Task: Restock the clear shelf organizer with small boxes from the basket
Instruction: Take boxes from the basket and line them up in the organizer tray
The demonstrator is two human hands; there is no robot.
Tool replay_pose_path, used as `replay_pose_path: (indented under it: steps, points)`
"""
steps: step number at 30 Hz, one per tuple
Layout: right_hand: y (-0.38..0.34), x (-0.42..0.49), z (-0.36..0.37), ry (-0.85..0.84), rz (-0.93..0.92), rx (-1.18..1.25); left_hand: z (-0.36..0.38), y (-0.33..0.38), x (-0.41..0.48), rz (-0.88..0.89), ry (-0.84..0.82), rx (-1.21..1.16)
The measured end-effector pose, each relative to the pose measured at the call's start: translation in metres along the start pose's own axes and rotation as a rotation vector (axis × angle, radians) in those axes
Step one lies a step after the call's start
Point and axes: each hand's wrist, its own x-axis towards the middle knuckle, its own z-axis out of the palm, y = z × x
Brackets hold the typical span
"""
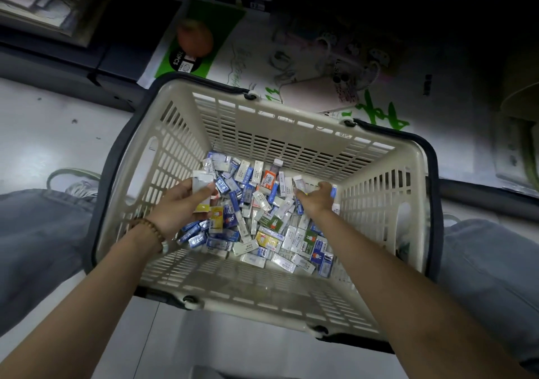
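A cream plastic basket point(291, 288) with dark handles sits on the floor between my knees. Its bottom is covered with several small boxes point(262, 221) in white, blue, green, yellow and orange. My left hand point(182, 206) is inside the basket on the left and grips a few small boxes point(201, 186), white and yellow ones. My right hand point(316, 199) reaches into the right side of the pile, its fingers curled round a small white box point(300, 181). The clear shelf organizer is not in view.
Behind the basket lie flat packages: a green and white one point(186, 54) with an orange picture and a white one point(379, 107) with green writing. Dark shelf bases point(73, 57) run along the back left. My grey trouser knees point(35, 232) flank the basket.
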Motion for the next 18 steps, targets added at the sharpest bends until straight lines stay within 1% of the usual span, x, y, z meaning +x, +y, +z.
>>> replay_pose_path:
  steps: [3, 5, 9, 11, 14, 18]
  points:
    - [0.003, 0.0, 0.011, -0.007, -0.002, -0.152, 0.0, 0.0, -0.003, 0.025, 0.0, 0.024]
    - [0.0, 0.002, 0.014, -0.016, -0.002, -0.168, 0.001, 0.001, -0.004, 0.03, 0.005, 0.044]
    - [-0.006, 0.005, 0.013, -0.001, 0.03, 0.051, 0.003, 0.001, -0.004, 0.002, 0.018, 0.072]
    - [-0.01, 0.003, 0.011, -0.019, 0.001, 0.082, 0.004, 0.003, -0.004, -0.003, 0.019, 0.06]
    - [-0.016, -0.001, 0.004, -0.087, -0.024, 0.055, 0.004, 0.004, -0.004, -0.032, -0.019, -0.009]
    - [-0.039, -0.026, -0.016, -0.274, -0.073, 0.133, 0.016, 0.013, -0.014, -0.028, -0.077, -0.084]
